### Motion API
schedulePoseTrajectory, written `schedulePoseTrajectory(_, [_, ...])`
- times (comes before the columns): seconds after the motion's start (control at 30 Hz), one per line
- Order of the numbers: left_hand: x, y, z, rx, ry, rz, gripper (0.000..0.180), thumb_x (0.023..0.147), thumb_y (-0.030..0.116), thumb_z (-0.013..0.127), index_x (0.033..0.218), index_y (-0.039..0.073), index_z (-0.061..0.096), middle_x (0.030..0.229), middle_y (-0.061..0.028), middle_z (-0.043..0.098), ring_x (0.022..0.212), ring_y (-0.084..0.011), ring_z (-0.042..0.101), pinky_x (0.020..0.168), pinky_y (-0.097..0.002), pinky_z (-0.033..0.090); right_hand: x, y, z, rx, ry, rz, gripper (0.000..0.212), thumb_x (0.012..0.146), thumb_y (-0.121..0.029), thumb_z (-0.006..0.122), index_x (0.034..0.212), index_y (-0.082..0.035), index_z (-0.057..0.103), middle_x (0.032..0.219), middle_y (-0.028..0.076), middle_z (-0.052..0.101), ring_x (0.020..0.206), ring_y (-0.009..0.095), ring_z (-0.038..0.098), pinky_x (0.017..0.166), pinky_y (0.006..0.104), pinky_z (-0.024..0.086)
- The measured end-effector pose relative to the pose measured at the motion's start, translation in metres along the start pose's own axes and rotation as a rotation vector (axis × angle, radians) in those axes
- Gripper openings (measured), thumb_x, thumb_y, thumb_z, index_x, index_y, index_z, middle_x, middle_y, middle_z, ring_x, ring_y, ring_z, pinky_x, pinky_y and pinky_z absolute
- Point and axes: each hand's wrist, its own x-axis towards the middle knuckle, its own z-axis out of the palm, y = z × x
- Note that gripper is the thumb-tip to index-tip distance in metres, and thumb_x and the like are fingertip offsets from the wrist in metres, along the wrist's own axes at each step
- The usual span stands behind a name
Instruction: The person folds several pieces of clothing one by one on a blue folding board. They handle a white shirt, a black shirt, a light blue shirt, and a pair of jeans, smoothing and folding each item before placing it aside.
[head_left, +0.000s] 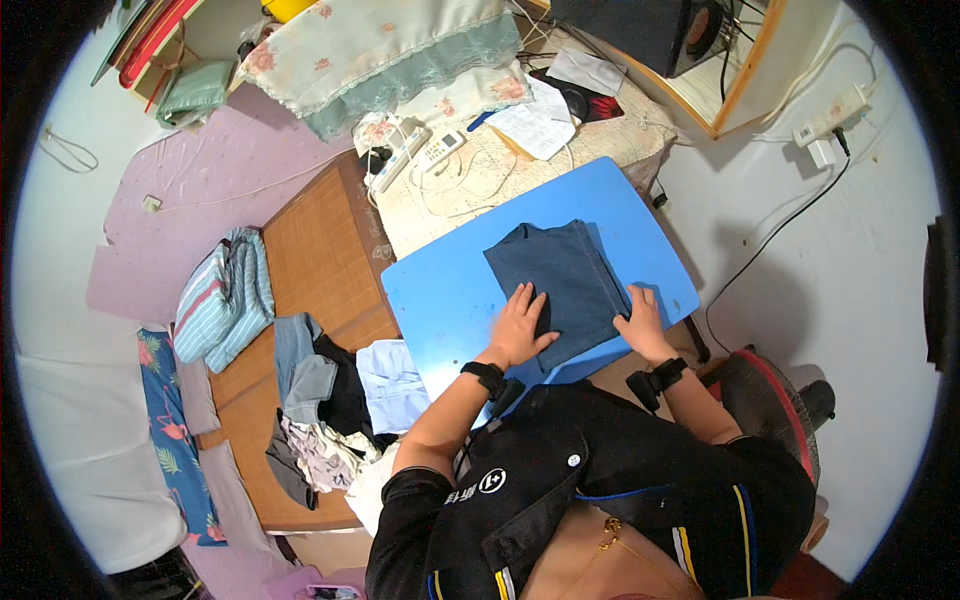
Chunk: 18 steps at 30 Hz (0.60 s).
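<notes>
A dark blue-grey folded garment (565, 275), perhaps trousers, lies flat on a blue tabletop (440, 290). My left hand (518, 328) rests on its near left part with the fingers spread and the palm down. At the garment's right edge, my right hand (643, 322) lies with its fingers stretched out, the thumb touching the cloth. Neither hand grips anything that I can see. Each of my wrists wears a black band with a small device.
Left of the table, a mat-covered bed (320, 250) bears a heap of clothes (325, 440), a light blue shirt (390, 380) and a striped quilt (225, 300). Behind stands a cloth-covered surface with a power strip (400, 158), a remote control (443, 150) and papers (533, 120). A cable hangs along the right wall.
</notes>
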Motion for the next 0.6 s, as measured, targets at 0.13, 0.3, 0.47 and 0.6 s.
schedulePoseTrajectory(0.13, [-0.003, 0.005, 0.014, 0.063, -0.102, -0.042, 0.092, 0.069, 0.06, 0.058, 0.136, 0.008, 0.022, 0.14, -0.023, 0.01, 0.13, -0.0386, 0.008, 0.103, -0.0493, 0.014, 0.006, -0.009, 0.009, -0.166, -0.031, -0.059, 0.06, 0.077, -0.025, 0.059, 0.125, 0.001, 0.033, 0.116, 0.022, 0.038, 0.109, 0.036, 0.038, 0.088, 0.0454, 0.036])
schedulePoseTrajectory(0.3, [-0.006, -0.021, 0.015, 0.05, -0.185, -0.024, 0.1, 0.059, 0.056, 0.068, 0.137, 0.014, 0.02, 0.142, -0.0204, 0.007, 0.131, -0.0363, 0.004, 0.105, -0.0479, 0.011, 0.01, -0.035, 0.005, -0.305, -0.396, -0.077, 0.066, 0.078, -0.034, 0.058, 0.122, 0.009, 0.035, 0.12, 0.025, 0.04, 0.109, 0.039, 0.042, 0.09, 0.042, 0.038])
schedulePoseTrajectory(0.47, [-0.028, -0.085, 0.014, 0.087, -0.13, -0.173, 0.101, 0.053, 0.037, 0.077, 0.135, 0.014, 0.023, 0.141, -0.0202, 0.01, 0.131, -0.0361, 0.006, 0.104, -0.0493, 0.012, 0.016, -0.054, 0.005, -0.186, -0.816, -0.294, 0.059, 0.077, -0.038, 0.059, 0.113, 0.007, 0.046, 0.107, 0.024, 0.054, 0.097, 0.033, 0.054, 0.082, 0.0362, 0.044])
schedulePoseTrajectory(0.6, [-0.044, -0.084, -0.003, 0.245, 0.043, -0.321, 0.085, 0.063, 0.027, 0.07, 0.133, 0.008, 0.026, 0.139, -0.022, 0.015, 0.13, -0.0359, 0.012, 0.105, -0.0474, 0.013, 0.036, -0.094, 0.007, -0.011, -0.747, -0.455, 0.039, 0.077, -0.03, 0.059, 0.099, 0.003, 0.056, 0.092, 0.017, 0.06, 0.082, 0.031, 0.058, 0.07, 0.0352, 0.046])
